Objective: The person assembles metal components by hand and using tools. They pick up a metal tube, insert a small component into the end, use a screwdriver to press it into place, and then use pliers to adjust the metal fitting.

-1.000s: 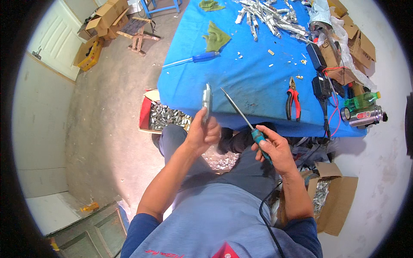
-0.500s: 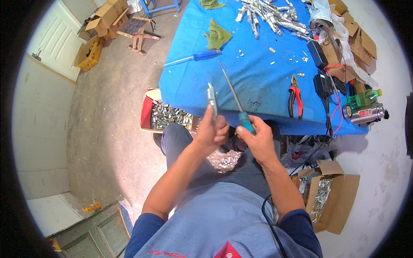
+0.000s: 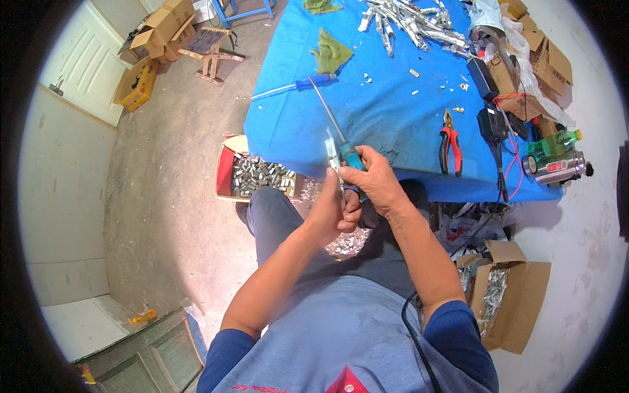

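By the blue cloth (image 3: 400, 111), left hand (image 3: 333, 204) grips a blurred silvery piece (image 3: 332, 152), right hand (image 3: 375, 178) a part-hidden screwdriver (image 3: 351, 156).

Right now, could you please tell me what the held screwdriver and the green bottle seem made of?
Held screwdriver: the handle looks like plastic, going by its teal colour; the slim grey shaft is probably steel, given its metallic sheen. Green bottle: glossy and translucent, so likely plastic, though possibly glass.
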The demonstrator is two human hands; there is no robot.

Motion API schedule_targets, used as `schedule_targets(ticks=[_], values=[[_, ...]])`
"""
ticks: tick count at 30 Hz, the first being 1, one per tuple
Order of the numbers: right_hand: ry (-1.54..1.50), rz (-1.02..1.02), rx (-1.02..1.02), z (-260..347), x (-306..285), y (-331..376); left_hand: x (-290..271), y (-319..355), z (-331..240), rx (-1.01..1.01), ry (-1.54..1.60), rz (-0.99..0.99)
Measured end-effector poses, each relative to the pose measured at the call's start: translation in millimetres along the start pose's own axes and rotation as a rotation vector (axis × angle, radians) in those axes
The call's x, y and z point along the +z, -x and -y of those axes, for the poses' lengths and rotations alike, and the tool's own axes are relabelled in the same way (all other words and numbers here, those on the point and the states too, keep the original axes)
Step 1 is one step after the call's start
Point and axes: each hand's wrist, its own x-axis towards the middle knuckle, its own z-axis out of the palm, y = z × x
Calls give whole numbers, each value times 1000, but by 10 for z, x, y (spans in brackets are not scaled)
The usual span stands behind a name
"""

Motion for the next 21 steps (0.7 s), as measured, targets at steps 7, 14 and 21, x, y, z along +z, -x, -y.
schedule_targets(ticks=[7,14,21], values=[[55,48,-103,138,-148,-105,16,-25,-7,66,9,62],[156,201,-31,563,-581,-446,-43,-133,-193,127,-97,-98],[305,-51,-86,225,-244,-707,374,-416,-562,399,-360,-196]])
